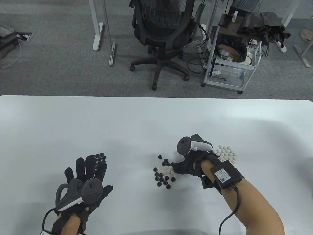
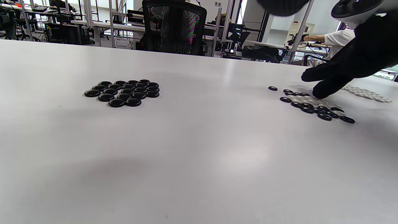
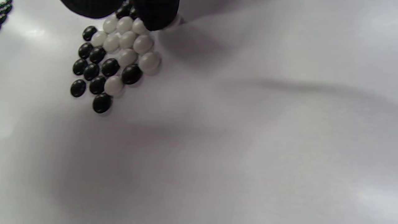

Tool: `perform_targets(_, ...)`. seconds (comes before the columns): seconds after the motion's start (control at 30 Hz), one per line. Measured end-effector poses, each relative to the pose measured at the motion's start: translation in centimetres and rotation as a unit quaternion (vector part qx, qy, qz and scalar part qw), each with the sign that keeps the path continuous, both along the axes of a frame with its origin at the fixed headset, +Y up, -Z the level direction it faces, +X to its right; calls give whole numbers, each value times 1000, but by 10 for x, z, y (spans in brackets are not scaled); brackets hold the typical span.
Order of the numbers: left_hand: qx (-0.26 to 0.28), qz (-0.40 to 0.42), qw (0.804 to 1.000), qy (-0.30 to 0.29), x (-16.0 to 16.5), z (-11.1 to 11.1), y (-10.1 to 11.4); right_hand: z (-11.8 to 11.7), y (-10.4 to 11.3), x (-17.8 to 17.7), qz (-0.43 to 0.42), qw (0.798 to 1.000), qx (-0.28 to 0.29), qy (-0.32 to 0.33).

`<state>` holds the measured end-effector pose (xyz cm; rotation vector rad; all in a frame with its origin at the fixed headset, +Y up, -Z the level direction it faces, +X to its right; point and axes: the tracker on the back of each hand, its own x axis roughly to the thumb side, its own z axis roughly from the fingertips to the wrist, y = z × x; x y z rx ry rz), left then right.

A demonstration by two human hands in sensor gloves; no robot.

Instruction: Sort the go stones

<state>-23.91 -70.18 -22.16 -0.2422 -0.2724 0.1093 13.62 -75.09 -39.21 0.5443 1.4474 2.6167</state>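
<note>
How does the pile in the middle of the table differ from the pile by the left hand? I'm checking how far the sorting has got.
The middle pile mixes black and white stones; the left pile holds black stones only. The right hand reaches its fingertips into the middle pile, while the left hand lies flat with straight fingers partly over the left pile in the table view. Both rest directly on the white table.

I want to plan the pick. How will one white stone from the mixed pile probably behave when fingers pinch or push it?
The white stones look smooth and glossy, so probably slippery in a pinch. Their domed, low shape suggests sliding rather than rolling. They touch neighbours in the mixed pile, so a push likely shifts those too.
</note>
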Motion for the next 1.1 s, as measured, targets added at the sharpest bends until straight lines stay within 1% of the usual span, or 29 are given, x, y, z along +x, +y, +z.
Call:
perform_targets(0.1, -3, -3, 1000, 0, 1, 0, -1, -9, 3, 19, 17, 999, 8, -30)
perform_targets(0.2, -3, -5, 1000, -1, 1, 0, -1, -23, 3, 46, 30, 996, 9, -86)
perform_targets(0.33, -1, -4, 1000, 0, 1, 0, -1, -36, 5, 74, 46, 989, 14, -143)
perform_targets(0.53, -2, -3, 1000, 2, 0, 0, -1, -42, 5, 100, 58, 980, 20, -191)
perform_targets(0.77, -6, -6, 1000, -1, 1, 0, -1, -41, 6, 115, 73, 975, 24, -208)
perform_targets(0.9, -6, -6, 1000, -1, 1, 0, -1, -41, 8, 117, 78, 974, 25, -212)
perform_targets(1.0, -6, -6, 1000, -1, 1, 0, -1, -39, 15, 109, 62, 977, 35, -202)
perform_targets(1.1, -6, -6, 1000, -1, 2, -1, -2, -33, 23, 91, 44, 984, 36, -166)
